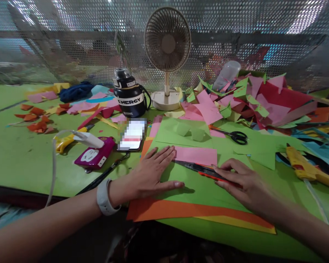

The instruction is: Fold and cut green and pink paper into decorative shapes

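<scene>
My left hand [153,173] lies flat with its fingers spread, pressing on the left end of a pink paper strip [196,155] and on green paper beneath. My right hand [239,180] is closed around a black and orange utility knife [205,171]. The knife lies low and slanted, its dark tip pointing left toward my left fingers, along the near edge of the pink strip. Under both hands is a stack of green sheets [197,191], with orange paper [164,210] and a yellow edge sticking out at the front.
A phone [133,134], a purple power socket [94,152] with a white plug, and a black bottle [131,100] stand left. Behind is a fan [167,44]. Black-handled scissors [237,136], a paper scrap heap [274,95] and a yellow glue gun [304,164] lie right.
</scene>
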A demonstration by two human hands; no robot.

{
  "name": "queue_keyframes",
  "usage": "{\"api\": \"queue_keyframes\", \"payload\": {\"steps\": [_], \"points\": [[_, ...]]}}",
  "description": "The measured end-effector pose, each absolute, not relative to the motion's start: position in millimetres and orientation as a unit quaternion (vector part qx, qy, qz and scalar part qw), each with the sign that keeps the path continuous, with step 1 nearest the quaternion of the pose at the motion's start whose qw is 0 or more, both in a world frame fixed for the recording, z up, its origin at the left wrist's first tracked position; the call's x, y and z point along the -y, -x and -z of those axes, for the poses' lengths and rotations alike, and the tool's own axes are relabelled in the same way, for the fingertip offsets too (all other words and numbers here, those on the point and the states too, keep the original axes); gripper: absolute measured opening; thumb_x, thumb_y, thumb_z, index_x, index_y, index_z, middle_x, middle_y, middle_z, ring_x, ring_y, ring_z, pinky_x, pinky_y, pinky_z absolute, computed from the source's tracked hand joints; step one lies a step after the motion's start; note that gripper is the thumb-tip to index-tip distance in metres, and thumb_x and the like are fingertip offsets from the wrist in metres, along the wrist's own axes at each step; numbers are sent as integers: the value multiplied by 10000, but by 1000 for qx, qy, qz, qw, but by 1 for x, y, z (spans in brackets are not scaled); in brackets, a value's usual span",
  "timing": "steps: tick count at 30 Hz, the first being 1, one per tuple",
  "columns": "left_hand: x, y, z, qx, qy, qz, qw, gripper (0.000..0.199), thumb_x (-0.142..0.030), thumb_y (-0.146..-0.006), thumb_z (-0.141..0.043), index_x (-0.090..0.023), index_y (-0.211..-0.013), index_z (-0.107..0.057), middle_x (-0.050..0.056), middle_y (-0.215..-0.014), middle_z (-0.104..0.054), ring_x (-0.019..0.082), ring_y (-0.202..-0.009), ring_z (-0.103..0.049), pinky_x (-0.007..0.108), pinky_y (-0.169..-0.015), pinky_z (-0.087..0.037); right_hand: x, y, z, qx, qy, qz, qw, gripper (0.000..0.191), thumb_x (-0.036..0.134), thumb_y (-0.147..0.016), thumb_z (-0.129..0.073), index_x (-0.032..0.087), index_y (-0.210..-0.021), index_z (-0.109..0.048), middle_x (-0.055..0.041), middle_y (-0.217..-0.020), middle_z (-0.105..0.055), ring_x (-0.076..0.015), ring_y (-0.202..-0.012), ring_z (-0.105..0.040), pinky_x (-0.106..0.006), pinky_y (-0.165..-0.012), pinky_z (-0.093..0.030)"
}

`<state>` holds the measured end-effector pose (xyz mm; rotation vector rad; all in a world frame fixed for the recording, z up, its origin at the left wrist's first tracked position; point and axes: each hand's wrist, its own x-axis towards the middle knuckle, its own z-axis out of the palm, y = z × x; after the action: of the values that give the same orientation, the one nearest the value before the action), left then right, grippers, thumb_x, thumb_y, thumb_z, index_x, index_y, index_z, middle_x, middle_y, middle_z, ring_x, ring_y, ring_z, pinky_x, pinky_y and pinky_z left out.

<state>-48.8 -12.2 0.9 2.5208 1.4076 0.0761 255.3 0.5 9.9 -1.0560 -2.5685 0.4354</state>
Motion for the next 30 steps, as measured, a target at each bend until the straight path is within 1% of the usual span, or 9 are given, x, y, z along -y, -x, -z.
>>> {"api": "queue_keyframes", "payload": {"steps": [5,9,15,20,25,28,30], "points": [[9,52,-8,-478,-859,-23,183,815,-701,-916,-210,-158,-1521,-146,89,-1585,-138,215,-1456,-134,384,-1177,-86,-1,-260,-16,905,361,-143,174,314,258,-930,-500,223,-1201,-655,-82,-962,-615,-182,-821,-615,-285,-687,-524],[8,54,-8,-471,-859,-21,199,787,-670,-933,-233,-161,-1523,-118,83,-1593,-97,222,-1462,-79,403,-1180,-46,2,-263,-16,898,373,-133,192,322,292,-933,-509,205,-1204,-658,-87,-954,-622,-184,-811,-626,-281,-663,-532],[9,55,-7,-459,-865,-19,202,763,-641,-949,-233,-166,-1526,-79,77,-1599,-72,212,-1465,-44,405,-1177,-23,3,-264,-11,895,380,-132,193,332,301,-943,-508,218,-1240,-630,-83,-974,-602,-199,-862,-614,-302,-705,-528],[9,56,-5,-454,-868,-29,199,761,-640,-948,-253,-182,-1527,-70,85,-1596,-79,232,-1463,-60,428,-1176,-28,2,-260,-4,899,375,-136,181,352,295,-965,-476,233,-1300,-565,-81,-1010,-579,-199,-905,-596,-309,-749,-514],[9,56,-2,-455,-868,-26,194,793,-659,-937,-247,-154,-1525,-83,97,-1594,-83,234,-1463,-66,431,-1177,-32,3,-252,0,903,366,-133,183,349,259,-967,-462,207,-1300,-555,-88,-1048,-563,-206,-959,-576,-325,-805,-498],[9,56,-4,-456,-870,-27,185,795,-667,-929,-257,-165,-1524,-97,99,-1591,-94,226,-1461,-86,421,-1175,-38,2,-250,-2,904,357,-139,187,364,220,-962,-458,180,-1312,-548,-98,-1049,-554,-210,-980,-565,-336,-826,-494],[9,56,-5,-456,-870,-28,183,787,-667,-927,-267,-172,-1522,-122,95,-1589,-111,223,-1460,-102,418,-1175,-48,1,-250,-3,907,346,-153,187,349,200,-950,-473,179,-1281,-580,-95,-1025,-553,-207,-964,-565,-334,-817,-495]]}}
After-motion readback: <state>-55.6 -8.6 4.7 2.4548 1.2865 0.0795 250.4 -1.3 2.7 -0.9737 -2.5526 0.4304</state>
